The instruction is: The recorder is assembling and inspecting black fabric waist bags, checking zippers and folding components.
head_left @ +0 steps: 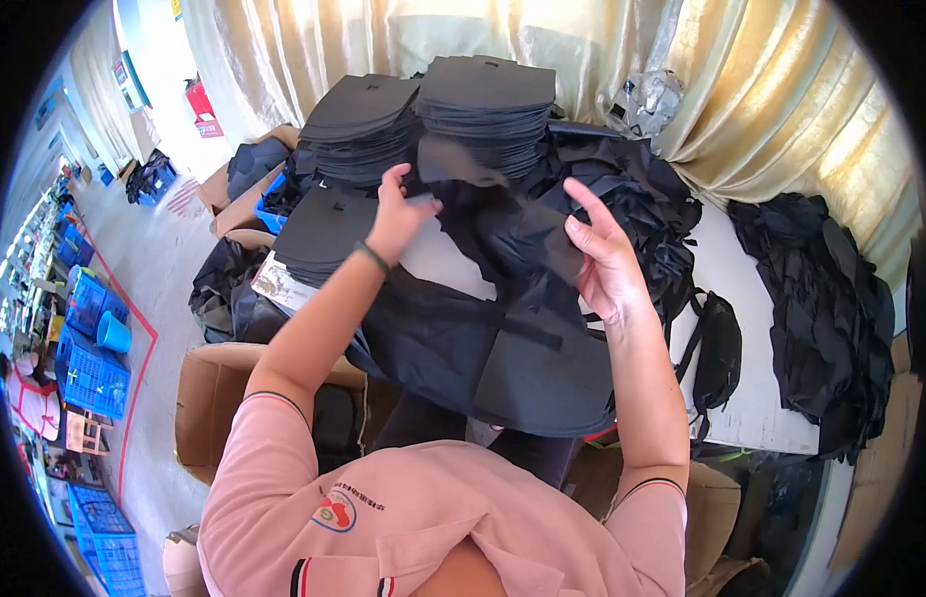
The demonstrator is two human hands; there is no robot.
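My left hand [401,224] is raised over the table, its fingers apart and holding nothing, beside a loose piece of black fabric [513,224]. Blur smears the far end of that fabric. Its right edge meets my right hand [604,254], which appears to pinch it near the thumb while the index finger points away. Below my hands, a black fabric bag piece [413,328] lies spread over the near table edge. On its right part rests a dark, stiff panel [543,373] with rounded corners.
Tall stacks of black panels [488,104] stand at the back, with a lower stack [319,234] at the left. Black fabric heaps [622,189] and strapped pieces [816,298] cover the right side. An open cardboard box [209,413] sits left below the white table [761,418].
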